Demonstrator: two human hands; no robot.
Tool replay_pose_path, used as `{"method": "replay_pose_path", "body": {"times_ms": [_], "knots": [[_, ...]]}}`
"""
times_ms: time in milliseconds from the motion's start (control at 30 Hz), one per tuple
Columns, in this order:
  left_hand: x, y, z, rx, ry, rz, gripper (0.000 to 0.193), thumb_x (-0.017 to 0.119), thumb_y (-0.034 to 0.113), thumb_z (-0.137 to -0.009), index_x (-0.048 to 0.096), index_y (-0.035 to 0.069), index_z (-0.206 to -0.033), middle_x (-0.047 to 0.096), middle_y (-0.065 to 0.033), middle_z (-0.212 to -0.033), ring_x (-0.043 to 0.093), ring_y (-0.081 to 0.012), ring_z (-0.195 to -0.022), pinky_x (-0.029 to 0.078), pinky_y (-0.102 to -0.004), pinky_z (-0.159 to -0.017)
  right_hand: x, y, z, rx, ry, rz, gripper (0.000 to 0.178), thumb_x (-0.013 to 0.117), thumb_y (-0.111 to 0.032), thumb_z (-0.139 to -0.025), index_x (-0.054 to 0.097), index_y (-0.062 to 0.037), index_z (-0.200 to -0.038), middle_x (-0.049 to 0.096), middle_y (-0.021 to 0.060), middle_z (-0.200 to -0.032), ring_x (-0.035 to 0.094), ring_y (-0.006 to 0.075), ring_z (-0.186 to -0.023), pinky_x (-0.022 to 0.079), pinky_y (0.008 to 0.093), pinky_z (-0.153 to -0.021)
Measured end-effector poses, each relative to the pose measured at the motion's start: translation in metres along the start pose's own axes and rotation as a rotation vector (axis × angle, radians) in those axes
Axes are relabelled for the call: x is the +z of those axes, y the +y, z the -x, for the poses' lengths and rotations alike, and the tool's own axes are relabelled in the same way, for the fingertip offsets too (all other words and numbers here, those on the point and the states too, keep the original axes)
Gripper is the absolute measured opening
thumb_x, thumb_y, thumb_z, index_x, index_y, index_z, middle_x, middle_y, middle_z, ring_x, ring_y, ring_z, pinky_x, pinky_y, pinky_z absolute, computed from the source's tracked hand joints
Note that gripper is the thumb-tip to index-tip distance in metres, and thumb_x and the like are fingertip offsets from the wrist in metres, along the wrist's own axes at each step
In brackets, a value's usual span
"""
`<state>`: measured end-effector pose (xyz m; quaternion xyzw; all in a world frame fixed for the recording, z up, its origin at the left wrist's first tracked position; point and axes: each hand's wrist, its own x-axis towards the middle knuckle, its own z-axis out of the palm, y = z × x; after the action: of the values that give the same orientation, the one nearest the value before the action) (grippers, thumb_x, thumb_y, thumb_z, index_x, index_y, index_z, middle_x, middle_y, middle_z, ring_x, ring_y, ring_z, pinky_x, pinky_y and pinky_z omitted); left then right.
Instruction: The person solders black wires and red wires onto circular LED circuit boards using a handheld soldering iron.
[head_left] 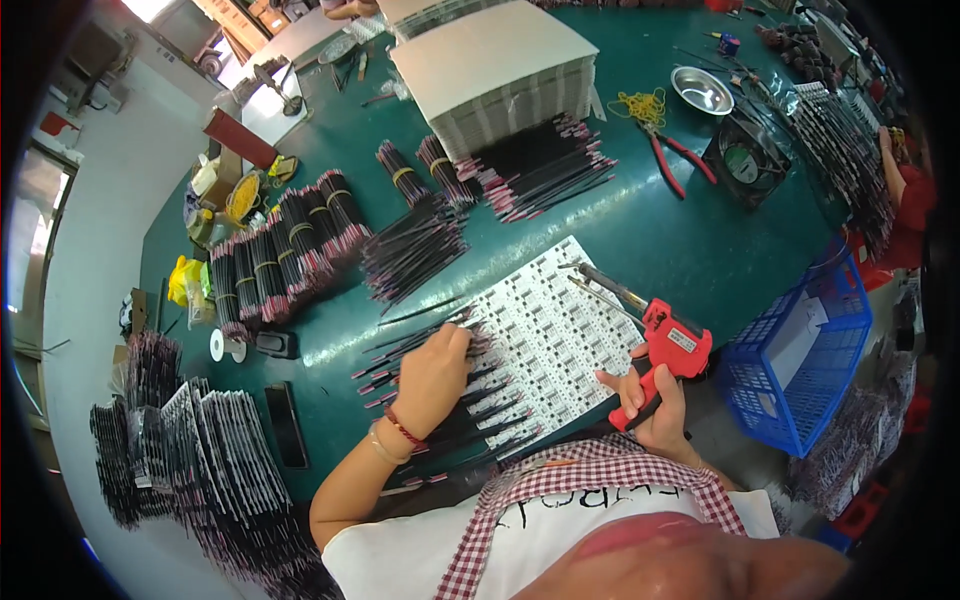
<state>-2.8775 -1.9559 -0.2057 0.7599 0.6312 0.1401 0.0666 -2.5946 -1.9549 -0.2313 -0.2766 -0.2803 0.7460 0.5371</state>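
Note:
A white circuit board panel (560, 345) with rows of small black parts lies on the table before me. Along its left edge, black wires (375, 378) with pink-red ends stick out in a row. Over these wires is my left hand (435, 375), closed, its fingertips pinched on a black wire at the panel's edge; the fingers partly hide the grip. My right hand (655, 405) is wrapped round the handle of a red soldering gun (678, 340). The gun's metal tip and thin feed tube point up and left over the panel's upper right part.
Bundled wires (290, 240) and a loose wire pile (415, 245) lie beyond my left hand. Stacked boards (495, 70), red-handled pliers (668, 165), a metal bowl (702, 90) and a small fan (745, 160) sit farther off. A blue crate (800, 350) stands right; a phone (287, 425) lies left.

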Motion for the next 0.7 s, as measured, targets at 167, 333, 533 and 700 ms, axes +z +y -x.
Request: {"method": "replay_pose_path", "body": {"times_ms": [167,333,533,700], "knots": [[-0.032,-0.011,0.018,-0.102,0.010,-0.077,0.016,0.057,0.001,-0.071,0.050,0.004,-0.085,0.054,-0.0111,-0.078,0.058,-0.0300,-0.072,0.047,-0.0377,-0.056,0.002,-0.005,0.009,-0.010,0.015,-0.041,0.038,0.043,-0.037,-0.095,0.042,-0.0027,-0.110,0.039,-0.0001,-0.053,0.041,0.0094,-0.043,0.041,0.0488,-0.097],[-0.056,-0.031,0.047,-0.303,0.159,-0.083,0.013,0.057,-0.001,-0.076,0.050,0.002,-0.087,0.059,-0.0141,-0.075,0.059,-0.0337,-0.068,0.046,-0.0390,-0.057,0.004,-0.006,0.000,0.002,0.007,-0.038,0.038,0.043,-0.038,-0.095,0.042,-0.0036,-0.112,0.039,-0.0001,-0.054,0.041,0.0097,-0.043,0.040,0.0488,-0.098],[-0.073,0.010,0.061,-0.475,0.292,0.141,0.015,0.061,0.000,-0.076,0.048,0.002,-0.085,0.056,-0.0158,-0.070,0.057,-0.0333,-0.060,0.046,-0.0363,-0.054,0.005,-0.008,0.006,0.009,-0.048,-0.026,0.040,0.042,-0.039,-0.095,0.041,-0.0038,-0.113,0.038,-0.0002,-0.054,0.040,0.0093,-0.045,0.038,0.0487,-0.100],[-0.062,0.020,0.044,-0.373,0.222,0.376,0.016,0.064,-0.001,-0.074,0.050,0.002,-0.082,0.055,-0.0125,-0.066,0.056,-0.0282,-0.057,0.044,-0.0307,-0.053,0.004,-0.005,0.004,0.035,-0.045,-0.047,0.040,0.043,-0.038,-0.095,0.041,-0.0030,-0.114,0.040,0.0001,-0.056,0.042,0.0094,-0.047,0.038,0.0487,-0.099]]}}
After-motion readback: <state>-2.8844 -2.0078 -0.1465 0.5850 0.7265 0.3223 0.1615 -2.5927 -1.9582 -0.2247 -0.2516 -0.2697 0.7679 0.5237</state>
